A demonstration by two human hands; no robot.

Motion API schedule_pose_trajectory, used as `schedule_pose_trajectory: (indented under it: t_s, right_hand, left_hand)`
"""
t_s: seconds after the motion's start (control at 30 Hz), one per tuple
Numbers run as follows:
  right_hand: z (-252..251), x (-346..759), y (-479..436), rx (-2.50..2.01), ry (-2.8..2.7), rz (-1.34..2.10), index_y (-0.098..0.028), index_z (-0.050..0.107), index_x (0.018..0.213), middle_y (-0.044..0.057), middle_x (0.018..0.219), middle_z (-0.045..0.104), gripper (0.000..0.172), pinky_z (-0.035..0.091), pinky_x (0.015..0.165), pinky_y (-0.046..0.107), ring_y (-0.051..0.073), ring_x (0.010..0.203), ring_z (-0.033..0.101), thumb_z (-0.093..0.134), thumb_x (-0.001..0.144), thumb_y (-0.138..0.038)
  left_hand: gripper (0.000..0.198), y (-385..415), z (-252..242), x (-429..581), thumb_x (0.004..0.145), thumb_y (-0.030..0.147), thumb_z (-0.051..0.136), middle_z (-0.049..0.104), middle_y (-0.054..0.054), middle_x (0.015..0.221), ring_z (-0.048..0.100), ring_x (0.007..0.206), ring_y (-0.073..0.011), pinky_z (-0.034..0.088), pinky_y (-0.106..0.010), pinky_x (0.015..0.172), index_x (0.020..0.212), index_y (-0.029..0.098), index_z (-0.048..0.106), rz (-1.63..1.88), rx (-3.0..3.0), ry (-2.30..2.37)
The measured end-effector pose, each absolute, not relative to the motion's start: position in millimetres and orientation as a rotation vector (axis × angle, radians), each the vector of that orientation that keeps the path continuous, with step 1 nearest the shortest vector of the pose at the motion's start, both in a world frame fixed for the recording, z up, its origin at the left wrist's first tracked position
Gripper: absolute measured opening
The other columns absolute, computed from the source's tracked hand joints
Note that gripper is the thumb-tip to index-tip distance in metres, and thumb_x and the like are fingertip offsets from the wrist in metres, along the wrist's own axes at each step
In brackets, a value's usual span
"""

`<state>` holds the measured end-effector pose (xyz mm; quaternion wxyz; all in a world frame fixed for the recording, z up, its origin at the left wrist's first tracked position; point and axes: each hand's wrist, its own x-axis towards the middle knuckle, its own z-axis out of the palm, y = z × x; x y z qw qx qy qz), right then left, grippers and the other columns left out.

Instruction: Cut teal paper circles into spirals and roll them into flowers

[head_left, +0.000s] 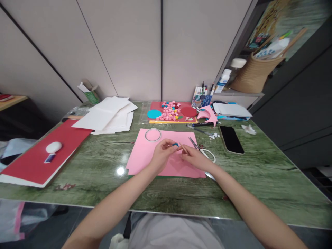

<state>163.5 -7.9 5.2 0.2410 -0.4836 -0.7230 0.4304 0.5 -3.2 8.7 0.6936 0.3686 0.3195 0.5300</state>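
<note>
Over the pink paper [140,155], my left hand [163,154] pinches a small blue piece [175,144], which looks like curled paper, between thumb and fingertips. Just to its right, my right hand [195,157] is closed on a thin light-coloured stick [183,148], its tip close to the blue piece. Whether the two touch cannot be made out. A round ring [153,139] lies on the pink paper above my left hand. Scissors with white handles [210,154] rest beside my right hand, partly beneath it.
Behind the paper, a clear tray [145,116] holds pink rolled pieces [169,111] and a blue disc [154,114]. A phone [231,139] lies right; white sheets [103,112] and a red sheet [33,152] lie left. Pens stand in a box [201,99].
</note>
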Motion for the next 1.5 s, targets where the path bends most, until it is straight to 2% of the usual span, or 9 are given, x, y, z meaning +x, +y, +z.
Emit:
schedule_pose_trajectory:
  t_s: [0.13, 0.3, 0.5, 0.67, 0.77, 0.9, 1.13, 1.27, 1.5]
  right_hand:
    - [4.5, 163.7, -6.7, -1.327, -1.966, 1.197, -0.020, 0.053, 0.103, -0.001, 0.073, 0.054, 0.027, 0.035, 0.060, 0.023, 0.012, 0.065, 0.048, 0.047, 0.077, -0.019]
    - [5.0, 164.8, -6.0, -1.356, -1.969, 1.212, -0.020, 0.053, 0.105, -0.003, 0.069, 0.052, 0.029, 0.035, 0.057, 0.022, 0.012, 0.062, 0.047, 0.046, 0.077, -0.020]
    - [6.5, 165.2, -6.1, -1.334, -1.934, 1.244, -0.019, 0.052, 0.104, -0.002, 0.069, 0.053, 0.027, 0.036, 0.058, 0.022, 0.011, 0.063, 0.050, 0.045, 0.079, -0.021]
    - [2.3, 165.5, -4.2, -1.322, -1.899, 1.251, -0.020, 0.052, 0.103, -0.003, 0.070, 0.054, 0.029, 0.036, 0.056, 0.021, 0.010, 0.060, 0.050, 0.043, 0.077, -0.015]
    - [-1.5, 165.3, -2.7, -1.308, -1.882, 1.279, -0.021, 0.052, 0.103, -0.003, 0.069, 0.053, 0.029, 0.036, 0.055, 0.021, 0.009, 0.057, 0.050, 0.043, 0.077, -0.014]
    - [-4.7, 165.8, -1.7, -1.294, -1.863, 1.304, -0.021, 0.052, 0.102, -0.004, 0.066, 0.053, 0.025, 0.037, 0.056, 0.021, 0.009, 0.057, 0.050, 0.044, 0.079, -0.018]
    - [-7.1, 167.8, -0.3, -1.283, -1.799, 1.357, -0.020, 0.052, 0.101, -0.004, 0.066, 0.052, 0.022, 0.037, 0.052, 0.019, 0.008, 0.055, 0.049, 0.046, 0.080, -0.023]
    - [-6.3, 166.7, 0.6, -1.273, -1.774, 1.357, -0.019, 0.053, 0.100, -0.004, 0.065, 0.052, 0.022, 0.038, 0.053, 0.019, 0.009, 0.057, 0.050, 0.045, 0.080, -0.021]
    - [-0.9, 165.9, -4.1, -1.290, -1.801, 1.352, -0.020, 0.053, 0.101, -0.004, 0.065, 0.053, 0.024, 0.036, 0.052, 0.019, 0.009, 0.057, 0.050, 0.046, 0.078, -0.018]
  left_hand:
    - [0.022, -0.5, 4.6, -0.5, 0.061, 0.022, 0.070, 0.060, 0.000, 0.080, 0.057, 0.075, -0.0105, 0.042, -0.027, 0.075, 0.079, 0.016, 0.059, 1.206, 0.841, 0.729]
    - [0.030, 2.3, -0.4, -3.0, 0.062, 0.020, 0.069, 0.058, 0.000, 0.080, 0.053, 0.076, -0.0089, 0.038, -0.021, 0.070, 0.090, 0.019, 0.057, 1.228, 0.866, 0.775]
    - [0.026, 2.9, -0.1, -5.1, 0.063, 0.018, 0.067, 0.058, 0.000, 0.079, 0.053, 0.075, -0.0090, 0.037, -0.021, 0.072, 0.085, 0.017, 0.053, 1.231, 0.929, 0.804]
    - [0.025, 12.4, -3.5, -5.8, 0.064, 0.021, 0.066, 0.058, -0.001, 0.082, 0.054, 0.078, -0.0099, 0.038, -0.022, 0.072, 0.086, 0.017, 0.056, 1.234, 1.055, 0.873]
    - [0.028, 37.4, -2.6, -2.5, 0.061, 0.026, 0.069, 0.059, -0.001, 0.073, 0.056, 0.069, -0.0105, 0.039, -0.021, 0.061, 0.084, 0.015, 0.058, 1.094, 1.100, 0.990]
    - [0.028, 100.1, 2.5, 5.9, 0.061, 0.028, 0.066, 0.063, -0.004, 0.072, 0.060, 0.067, -0.0125, 0.045, -0.025, 0.066, 0.085, 0.014, 0.060, 1.110, 1.261, 1.116]
    - [0.022, 203.8, -1.7, 22.8, 0.061, 0.020, 0.066, 0.066, -0.008, 0.075, 0.060, 0.069, -0.0150, 0.047, -0.027, 0.065, 0.081, 0.012, 0.064, 1.180, 1.398, 1.355]
    - [0.021, 228.9, -8.3, 33.2, 0.061, 0.014, 0.065, 0.067, -0.009, 0.082, 0.061, 0.075, -0.0156, 0.046, -0.026, 0.070, 0.082, 0.012, 0.064, 1.158, 1.486, 1.478]
    - [0.021, 231.1, -5.7, 39.7, 0.066, 0.011, 0.058, 0.068, -0.011, 0.082, 0.062, 0.071, -0.0167, 0.046, -0.026, 0.066, 0.086, 0.010, 0.066, 1.050, 1.660, 1.512]
